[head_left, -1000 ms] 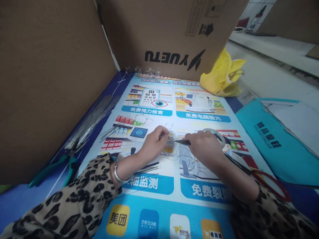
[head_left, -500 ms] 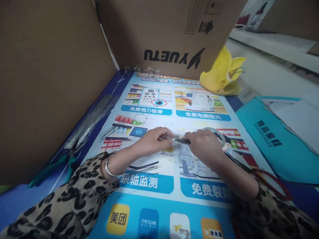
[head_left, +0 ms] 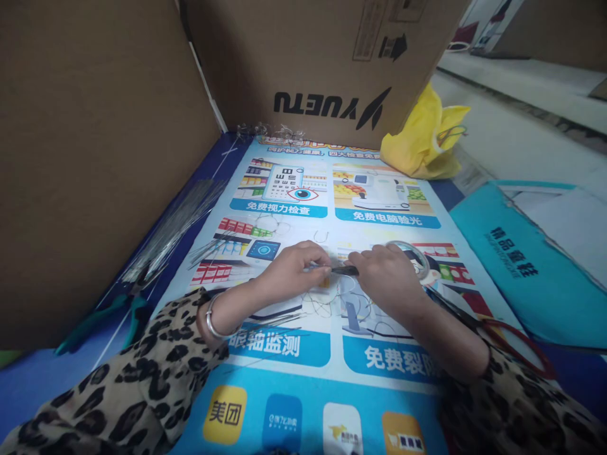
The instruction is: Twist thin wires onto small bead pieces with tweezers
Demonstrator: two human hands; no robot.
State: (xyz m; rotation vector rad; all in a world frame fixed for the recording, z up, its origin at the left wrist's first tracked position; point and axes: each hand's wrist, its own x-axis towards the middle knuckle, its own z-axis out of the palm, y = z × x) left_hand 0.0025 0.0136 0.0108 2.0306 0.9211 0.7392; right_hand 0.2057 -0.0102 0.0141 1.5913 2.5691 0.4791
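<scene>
A yellow bag, insides hidden, sits by a box. Above the poster, the right hand grips a dark tool; I can't tell what the left hand pinches at its tip.

We see a dark, slender tool at the frame's centre, nearly level, its narrow tip pointing left and meeting our left hand, its rear hidden within our right hand. Just below, we see thin wire loops, curved and overlapping.
</scene>
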